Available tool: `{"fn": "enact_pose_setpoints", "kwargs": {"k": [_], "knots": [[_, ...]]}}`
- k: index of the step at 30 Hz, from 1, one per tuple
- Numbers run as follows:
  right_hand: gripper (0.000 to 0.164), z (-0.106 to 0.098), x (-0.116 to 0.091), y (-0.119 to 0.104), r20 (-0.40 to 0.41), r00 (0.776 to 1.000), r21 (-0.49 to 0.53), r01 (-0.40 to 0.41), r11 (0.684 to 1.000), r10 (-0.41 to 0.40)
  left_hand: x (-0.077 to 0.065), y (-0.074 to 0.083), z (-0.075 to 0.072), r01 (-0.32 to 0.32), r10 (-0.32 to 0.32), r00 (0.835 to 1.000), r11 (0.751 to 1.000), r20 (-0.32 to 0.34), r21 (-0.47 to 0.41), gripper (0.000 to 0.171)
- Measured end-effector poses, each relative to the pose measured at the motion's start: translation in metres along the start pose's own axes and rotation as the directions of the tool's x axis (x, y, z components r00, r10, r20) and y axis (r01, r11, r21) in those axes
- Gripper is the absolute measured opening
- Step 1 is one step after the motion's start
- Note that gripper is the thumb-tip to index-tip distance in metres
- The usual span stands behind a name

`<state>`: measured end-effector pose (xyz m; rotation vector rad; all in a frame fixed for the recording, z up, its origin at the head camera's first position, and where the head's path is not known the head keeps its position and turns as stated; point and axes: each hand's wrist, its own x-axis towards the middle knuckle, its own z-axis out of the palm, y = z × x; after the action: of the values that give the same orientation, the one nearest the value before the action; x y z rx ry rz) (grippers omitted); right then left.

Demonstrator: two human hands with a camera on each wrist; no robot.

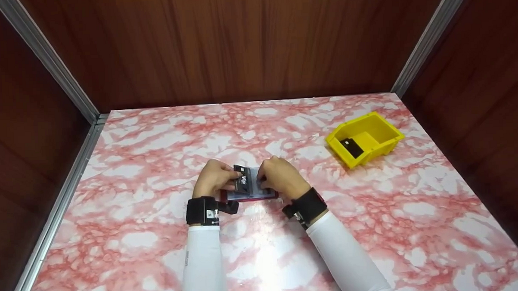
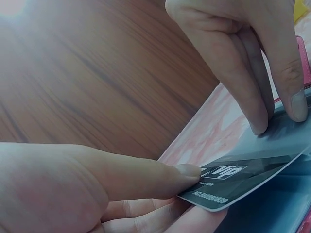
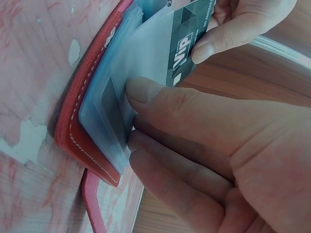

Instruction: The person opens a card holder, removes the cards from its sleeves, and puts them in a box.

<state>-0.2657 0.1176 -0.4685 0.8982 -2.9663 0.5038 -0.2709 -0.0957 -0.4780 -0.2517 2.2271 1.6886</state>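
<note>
A card holder with a red stitched cover [image 3: 80, 138] lies open on the table, its clear plastic sleeves [image 3: 146, 53] raised from the cover. My left hand [image 1: 215, 178] pinches a black card marked "Vip" [image 2: 206, 191] between thumb and fingers. The card's far part overlaps a clear sleeve in both wrist views. Across from it, my right hand [image 1: 282, 175] pinches the sleeve's edge, thumb on one face and fingers on the other. A dark card shape [image 3: 112, 109] shows through the plastic beside the right thumb. A red strap [image 3: 92, 199] hangs from the holder's corner.
To the right, farther back, stands a yellow bin [image 1: 383, 149] with black cards [image 1: 353, 148] inside. The table [image 1: 150, 235] has a red-and-white marbled top. Dark wood-grain panels [image 1: 247, 47] enclose its back and sides.
</note>
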Motion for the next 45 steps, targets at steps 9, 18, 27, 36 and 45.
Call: {"fn": "enact_pose_setpoints", "kwargs": {"k": [9,18,27,36,45], "knots": [[0.009,-0.002,0.0,0.0,0.004,1.0,-0.009,-0.006,1.0,0.006,-0.001,0.001,-0.004,0.004,-0.004,1.0,1.0,0.007,0.002,0.026],[0.009,-0.004,0.001,0.0,0.008,1.0,-0.022,-0.005,1.0,0.005,0.002,0.001,-0.008,0.006,-0.007,1.0,1.0,0.009,0.004,0.032],[0.01,-0.003,0.001,0.001,0.025,1.0,-0.007,-0.007,1.0,0.008,-0.002,0.002,-0.015,0.002,-0.002,1.0,1.0,-0.023,-0.031,0.033],[0.009,-0.004,-0.001,0.001,0.056,0.998,-0.002,0.005,1.0,-0.004,-0.004,0.004,-0.014,-0.063,0.059,0.997,0.995,-0.05,-0.077,0.033],[0.007,-0.007,-0.002,0.003,0.057,0.998,-0.001,0.033,0.999,-0.033,-0.003,0.007,-0.012,-0.132,0.126,0.991,0.983,-0.051,-0.124,0.027]]}}
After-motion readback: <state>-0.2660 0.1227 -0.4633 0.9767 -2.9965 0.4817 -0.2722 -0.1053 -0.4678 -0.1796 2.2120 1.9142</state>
